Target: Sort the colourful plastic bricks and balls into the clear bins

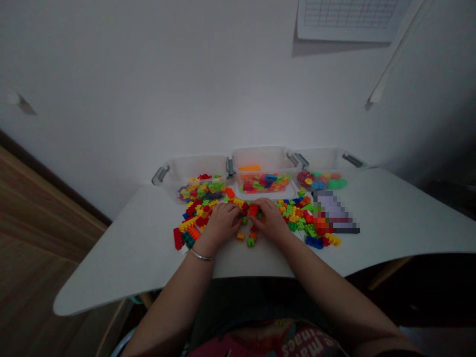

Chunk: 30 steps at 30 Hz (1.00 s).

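Over the middle of the table my right hand [270, 219] pinches an orange-red toy building brick [253, 210] between thumb and fingers. Facing it is my left hand [223, 222], a bracelet [201, 255] on its wrist and its fingers curled inward. What those fingers hold is too small and dark to make out; a green brick [244, 220] shows close to their tips. Below the hands lie a small orange-yellow brick [240, 237] and a light green brick [251, 242]. Loose bricks of several colours spread out to both sides, partly hidden by my hands.
Along the wall stand a left clear bin [197, 168] and a middle clear bin [260, 157] with bricks, and a right clear bin [320, 158] with round coloured pieces. A blurred flat device [336, 210] lies right of the bricks. The white table [126, 253] has a curved front edge.
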### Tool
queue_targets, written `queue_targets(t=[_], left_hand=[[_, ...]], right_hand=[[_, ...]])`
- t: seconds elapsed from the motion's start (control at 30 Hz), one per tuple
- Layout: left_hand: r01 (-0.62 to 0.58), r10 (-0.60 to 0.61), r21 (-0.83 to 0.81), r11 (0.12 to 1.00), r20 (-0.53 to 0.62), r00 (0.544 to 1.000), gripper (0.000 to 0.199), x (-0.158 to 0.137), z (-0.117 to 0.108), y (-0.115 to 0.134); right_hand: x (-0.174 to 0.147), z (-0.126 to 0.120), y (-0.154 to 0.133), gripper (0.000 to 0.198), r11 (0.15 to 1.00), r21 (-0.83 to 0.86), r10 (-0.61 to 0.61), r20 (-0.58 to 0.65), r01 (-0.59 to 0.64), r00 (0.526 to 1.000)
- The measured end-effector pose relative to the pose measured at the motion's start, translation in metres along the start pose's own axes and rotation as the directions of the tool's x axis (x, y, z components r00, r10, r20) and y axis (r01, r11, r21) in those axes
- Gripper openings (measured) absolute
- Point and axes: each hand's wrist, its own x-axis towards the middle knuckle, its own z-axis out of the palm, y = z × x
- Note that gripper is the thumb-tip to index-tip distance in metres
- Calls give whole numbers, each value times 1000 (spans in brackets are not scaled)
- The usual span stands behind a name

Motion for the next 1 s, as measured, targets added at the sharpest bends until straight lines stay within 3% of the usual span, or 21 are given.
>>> queue_targets(t=[0.1, 0.37, 0.53, 0.63, 0.77, 0.9, 1.0], left_hand=[[-24, 24, -3, 1000, -54, 998, 22, 1, -1, 3], [-114, 112, -9, 993, -152, 982, 26, 3, -1, 6], [-102, 89, -62, 993, -186, 978, 24, 2, -2, 6], [-36, 15, -95, 995, -210, 978, 26, 0, -2, 4], [8, -24, -83, 997, -196, 980, 20, -3, -5, 0], [-38, 35, -25, 999, -122, 992, 16, -7, -9, -4], [-66, 65, -13, 998, -98, 993, 16, -9, -11, -5]], right_hand=[[1, 1, -4, 30, 998, 65, 26, -75, -21, 997], [2, 1, -23, 20, 974, 212, 99, -83, -80, 992], [2, 2, -23, 21, 953, 266, 154, -2, -148, 988], [13, -8, -21, 22, 965, 237, 108, 13, -108, 994], [44, -42, -14, 19, 995, 90, 46, -169, -31, 984], [80, -77, 7, 19, 992, -95, 39, -424, -87, 905], [98, -87, 29, 25, 986, -71, 97, -503, -153, 859]])
